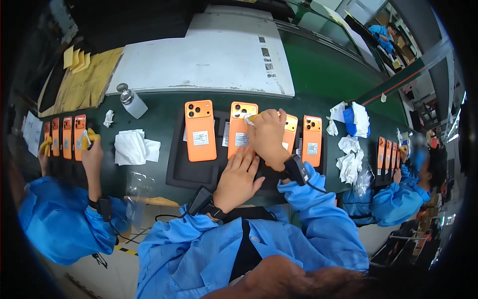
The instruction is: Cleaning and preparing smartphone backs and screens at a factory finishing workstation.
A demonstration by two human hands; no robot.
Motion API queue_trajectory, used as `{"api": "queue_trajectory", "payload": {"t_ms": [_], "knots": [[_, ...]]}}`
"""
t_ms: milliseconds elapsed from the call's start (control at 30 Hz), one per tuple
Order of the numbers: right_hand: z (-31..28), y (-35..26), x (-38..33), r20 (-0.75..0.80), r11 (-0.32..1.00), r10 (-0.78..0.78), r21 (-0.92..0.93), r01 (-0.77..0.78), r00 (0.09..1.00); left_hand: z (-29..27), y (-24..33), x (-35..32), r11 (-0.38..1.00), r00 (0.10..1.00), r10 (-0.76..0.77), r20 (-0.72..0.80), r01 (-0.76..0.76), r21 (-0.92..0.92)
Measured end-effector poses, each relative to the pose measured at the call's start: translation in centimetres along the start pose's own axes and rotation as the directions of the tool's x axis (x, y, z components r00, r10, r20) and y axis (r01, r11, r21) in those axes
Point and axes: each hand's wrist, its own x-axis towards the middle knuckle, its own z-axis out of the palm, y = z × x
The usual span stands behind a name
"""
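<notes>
Four orange smartphones lie back up in a black foam tray (191,174), each with a white label. My left hand (236,182) lies flat, fingers stretched, on the lower end of the second phone (236,125). Above it, my right hand (268,137) pinches a white wipe (249,119) against that phone near its camera block. Yellow covering shows on a right fingertip. The right hand partly hides the third phone (291,130). The leftmost phone (201,127) and the rightmost phone (312,134) touch neither hand.
Left of the tray are stacked white wipes (132,148) and a pump bottle (133,103). Crumpled wipes (350,162) and a blue-and-white packet (357,120) lie right. A white board (199,65) stands behind. Co-workers in blue sleeves (64,214) handle similar phones on both sides.
</notes>
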Motion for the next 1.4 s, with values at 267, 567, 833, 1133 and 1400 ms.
{"api": "queue_trajectory", "payload": {"t_ms": [267,567,833,1133,1400], "knots": [[2.9,-2.3,3.3,-0.016,0.973,0.087,0.215,-0.082,0.996,0.1,-0.4,-0.4,1.0,0.999,-0.01,0.043,0.009,0.014],[-0.6,3.8,3.2,0.161,0.978,-0.16,0.156,0.135,0.974,0.3,-0.3,-0.4,0.999,0.999,-0.03,0.043,0.031,-0.012],[2.0,2.4,1.7,0.085,0.942,-0.193,0.296,0.16,0.978,0.0,-0.4,-0.3,1.0,0.999,-0.016,0.047,0.017,-0.004],[2.1,0.5,3.2,-0.011,0.984,0.038,0.176,-0.036,0.999,-0.2,-0.7,-0.7,1.0,0.998,-0.002,0.058,0.003,-0.004],[2.6,-0.9,3.3,-0.006,0.995,-0.086,0.056,0.087,0.996,0.2,-0.5,-0.4,1.0,0.997,-0.001,0.082,0.0,0.009]]}}
